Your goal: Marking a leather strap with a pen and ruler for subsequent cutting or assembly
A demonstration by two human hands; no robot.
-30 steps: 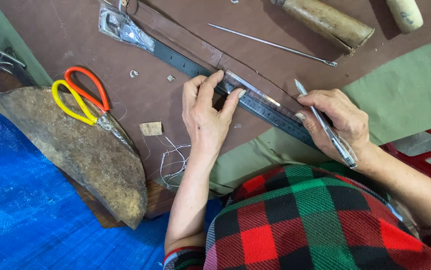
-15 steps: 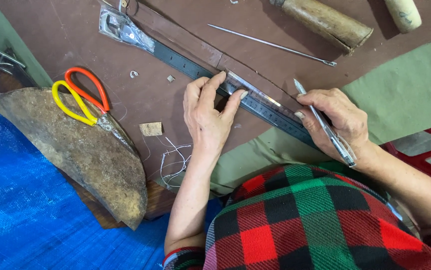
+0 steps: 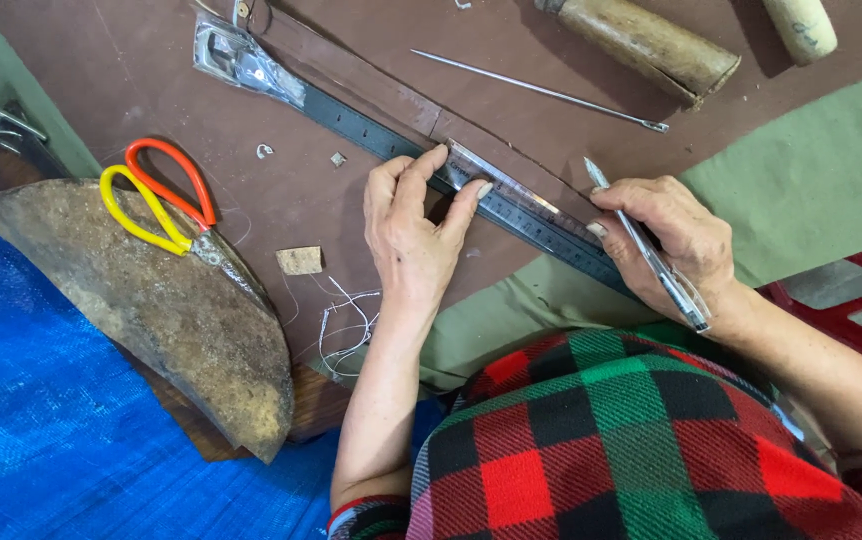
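My left hand (image 3: 413,235) lies flat on a brown leather sheet (image 3: 151,80), its fingertips pressing a dark belt strap (image 3: 371,135) and a clear ruler (image 3: 516,195) laid along it. The strap runs diagonally from a metal buckle (image 3: 236,55) at the upper left down to my right hand. My right hand (image 3: 676,240) holds a pen (image 3: 651,255) with its tip pointing up at the ruler's far end, and its fingers rest on the strap.
Scissors with orange and yellow handles (image 3: 156,200) lie on a rusty curved blade (image 3: 151,300). A long needle (image 3: 541,92), a wooden handle (image 3: 641,45), loose threads (image 3: 346,320) and a small scrap (image 3: 299,260) lie around. Blue tarp (image 3: 41,440) at left, green cloth (image 3: 811,180) at right.
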